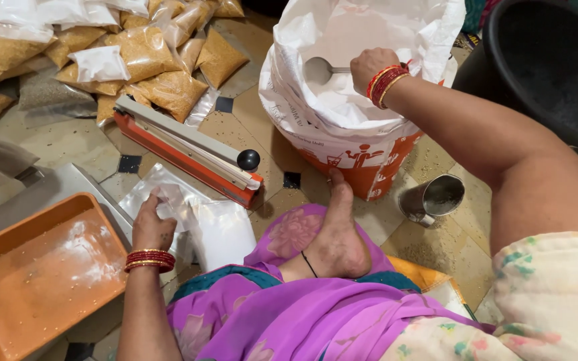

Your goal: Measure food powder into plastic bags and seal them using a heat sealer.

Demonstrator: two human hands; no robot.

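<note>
Seated on the tiled floor: my right hand (371, 67) is fisted round the handle of a round steel ladle (318, 70) sunk in white powder inside the big white-and-orange sack (342, 144) at one o'clock, the handle running straight toward three o'clock. My left hand (153, 224), at nine o'clock, pinches the mouth of a clear plastic pouch (219, 230) part-filled with white powder, well apart from the sack. I judge the ladle must travel toward eight o'clock, past the orange heat sealer (188, 150).
</note>
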